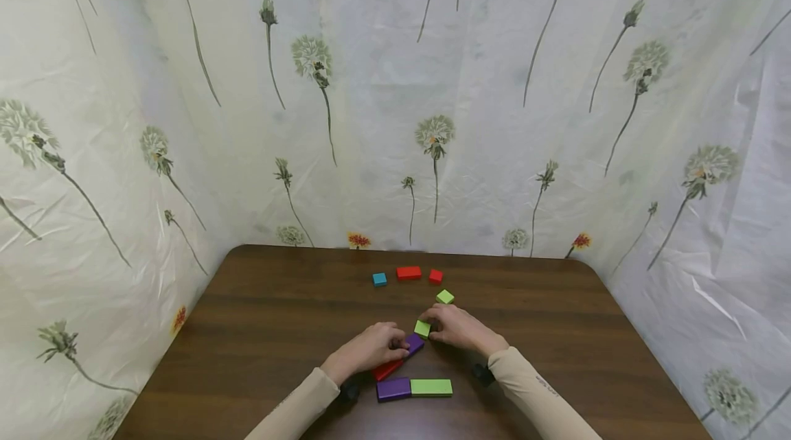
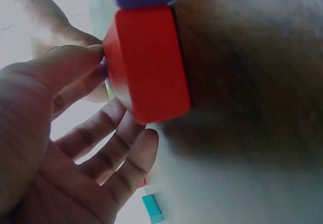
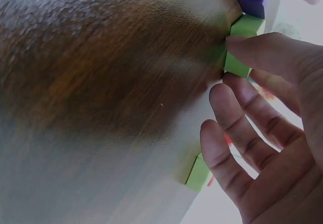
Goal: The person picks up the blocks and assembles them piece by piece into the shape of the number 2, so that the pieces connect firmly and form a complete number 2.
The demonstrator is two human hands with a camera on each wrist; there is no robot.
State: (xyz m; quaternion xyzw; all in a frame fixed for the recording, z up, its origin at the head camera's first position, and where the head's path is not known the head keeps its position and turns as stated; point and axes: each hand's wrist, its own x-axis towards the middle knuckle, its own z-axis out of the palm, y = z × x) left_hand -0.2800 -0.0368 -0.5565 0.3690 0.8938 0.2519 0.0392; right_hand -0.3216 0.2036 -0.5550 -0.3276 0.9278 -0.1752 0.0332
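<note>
My left hand pinches the near end of a purple block between thumb and forefinger; the other fingers curve beside it. A red block lies just before this purple one, large in the left wrist view and partly covered by the hand in the head view. My right hand pinches a small green block, its thumb on the near face and forefinger on the far side. That green block stands against the purple block's far end, the three making a slanting row on the table.
A purple block and a long green block lie end to end at the near side. Beyond the right hand are a small green block, a small red block, a longer red block and a blue block.
</note>
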